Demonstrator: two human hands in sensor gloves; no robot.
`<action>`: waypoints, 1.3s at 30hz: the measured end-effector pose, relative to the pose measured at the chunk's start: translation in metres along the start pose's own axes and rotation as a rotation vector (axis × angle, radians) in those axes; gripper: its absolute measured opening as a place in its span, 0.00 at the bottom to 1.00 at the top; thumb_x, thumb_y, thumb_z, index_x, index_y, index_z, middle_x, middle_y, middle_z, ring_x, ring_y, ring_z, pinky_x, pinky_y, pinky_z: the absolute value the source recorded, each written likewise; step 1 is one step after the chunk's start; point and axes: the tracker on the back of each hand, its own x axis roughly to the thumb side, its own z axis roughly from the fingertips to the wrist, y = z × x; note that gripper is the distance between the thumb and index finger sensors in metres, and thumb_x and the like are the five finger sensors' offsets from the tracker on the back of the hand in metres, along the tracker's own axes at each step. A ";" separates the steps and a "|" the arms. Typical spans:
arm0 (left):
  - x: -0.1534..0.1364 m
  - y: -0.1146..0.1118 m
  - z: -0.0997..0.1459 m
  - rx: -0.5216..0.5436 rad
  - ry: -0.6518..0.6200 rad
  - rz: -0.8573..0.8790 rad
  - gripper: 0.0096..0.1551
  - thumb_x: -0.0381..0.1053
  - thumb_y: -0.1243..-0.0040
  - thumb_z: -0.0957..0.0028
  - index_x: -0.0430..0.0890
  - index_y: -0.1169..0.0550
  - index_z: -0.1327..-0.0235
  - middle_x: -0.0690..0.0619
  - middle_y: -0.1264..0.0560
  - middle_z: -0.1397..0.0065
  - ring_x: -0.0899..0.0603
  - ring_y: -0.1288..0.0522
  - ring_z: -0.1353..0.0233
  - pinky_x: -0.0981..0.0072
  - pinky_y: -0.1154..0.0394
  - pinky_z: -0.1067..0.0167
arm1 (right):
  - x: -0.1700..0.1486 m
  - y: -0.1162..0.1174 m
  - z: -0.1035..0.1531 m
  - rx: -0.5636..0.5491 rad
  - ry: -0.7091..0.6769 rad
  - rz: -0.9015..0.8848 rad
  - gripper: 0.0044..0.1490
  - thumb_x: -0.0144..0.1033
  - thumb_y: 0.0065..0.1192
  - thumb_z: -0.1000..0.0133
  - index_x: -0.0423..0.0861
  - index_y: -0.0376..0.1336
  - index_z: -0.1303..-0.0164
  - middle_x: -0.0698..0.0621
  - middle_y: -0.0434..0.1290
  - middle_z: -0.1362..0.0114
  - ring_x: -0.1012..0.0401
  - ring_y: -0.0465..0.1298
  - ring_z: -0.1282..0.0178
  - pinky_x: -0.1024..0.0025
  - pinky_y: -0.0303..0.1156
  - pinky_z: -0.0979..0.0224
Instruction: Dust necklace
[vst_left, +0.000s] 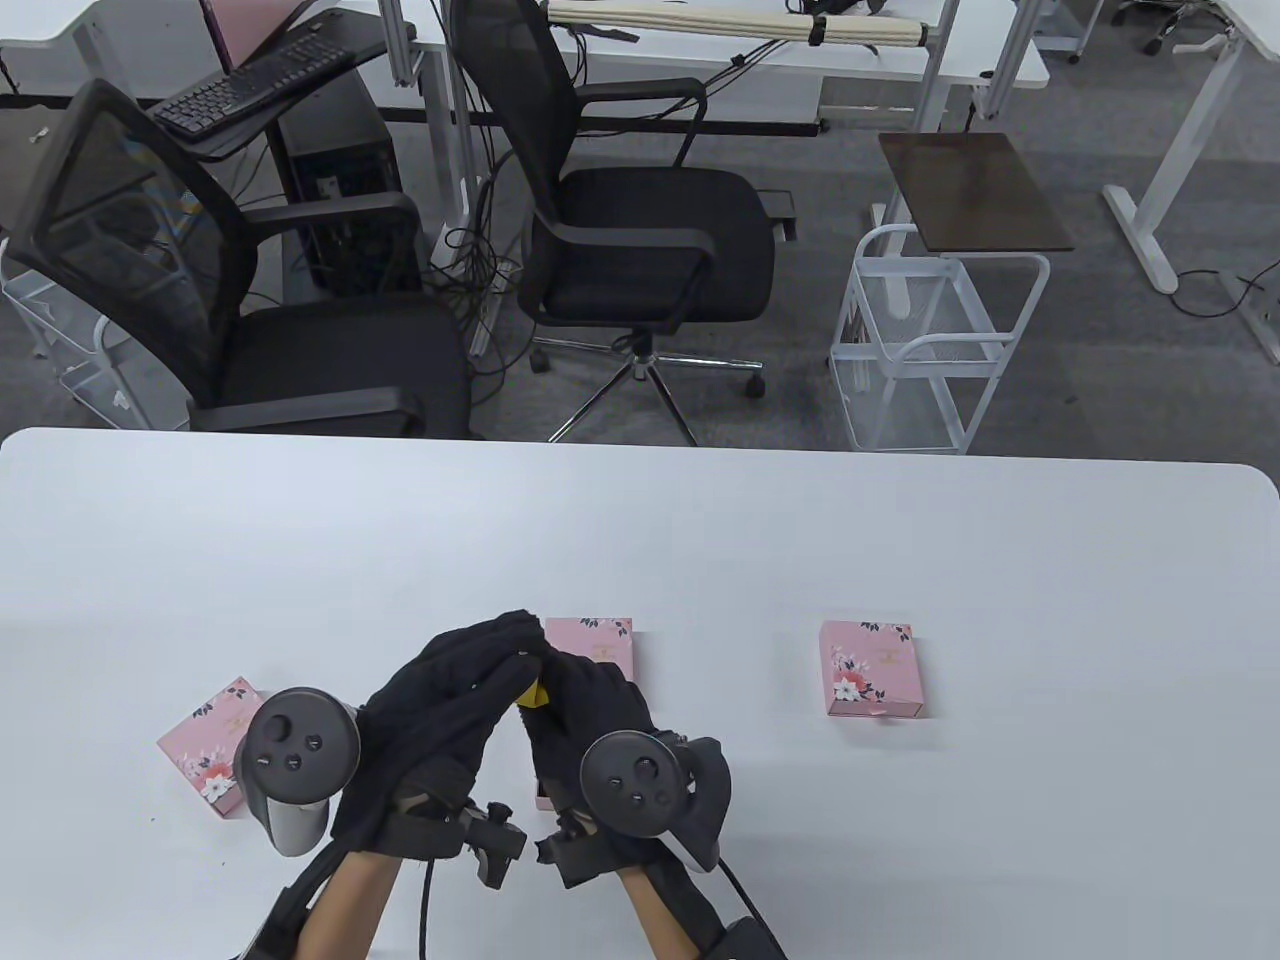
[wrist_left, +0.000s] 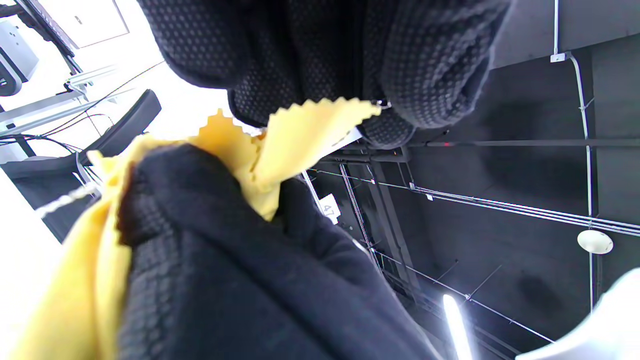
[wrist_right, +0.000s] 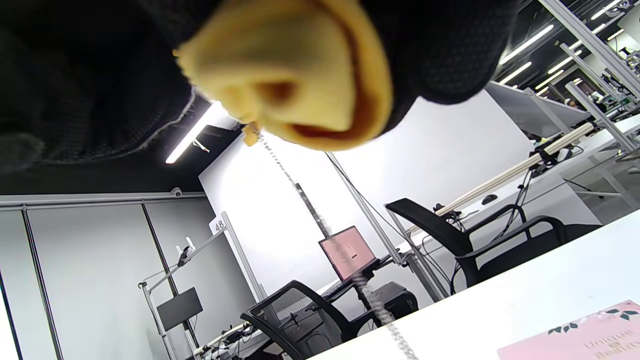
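Above table (vst_left: 640, 530), right hand (vst_left: 585, 705) gripping cloth (vst_left: 532, 692)

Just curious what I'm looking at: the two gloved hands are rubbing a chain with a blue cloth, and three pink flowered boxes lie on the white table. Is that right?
Nearly. The cloth is yellow, not blue; the left wrist view shows its zigzag edge plainly. The rest holds: the left hand and right hand meet over it, the chain hangs from it in the right wrist view, and three pink boxes lie on the white table.
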 end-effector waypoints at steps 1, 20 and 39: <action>0.000 0.000 0.000 0.000 0.001 0.005 0.19 0.59 0.30 0.44 0.54 0.13 0.44 0.51 0.16 0.32 0.44 0.21 0.32 0.49 0.24 0.37 | -0.001 0.000 0.000 -0.001 0.007 -0.005 0.23 0.38 0.65 0.33 0.42 0.67 0.30 0.40 0.78 0.38 0.47 0.79 0.46 0.47 0.73 0.35; -0.010 0.004 -0.004 -0.007 0.043 0.090 0.19 0.59 0.31 0.43 0.54 0.13 0.44 0.52 0.13 0.38 0.46 0.17 0.38 0.52 0.21 0.42 | -0.006 0.003 -0.002 0.083 0.035 -0.157 0.29 0.37 0.63 0.35 0.41 0.64 0.25 0.38 0.75 0.32 0.44 0.77 0.40 0.45 0.71 0.33; -0.007 -0.001 -0.003 -0.028 0.024 0.098 0.18 0.60 0.31 0.43 0.55 0.13 0.45 0.53 0.12 0.39 0.47 0.16 0.38 0.53 0.21 0.42 | -0.005 0.008 -0.002 0.146 0.060 -0.234 0.25 0.38 0.63 0.33 0.43 0.66 0.28 0.39 0.75 0.31 0.43 0.77 0.40 0.46 0.71 0.33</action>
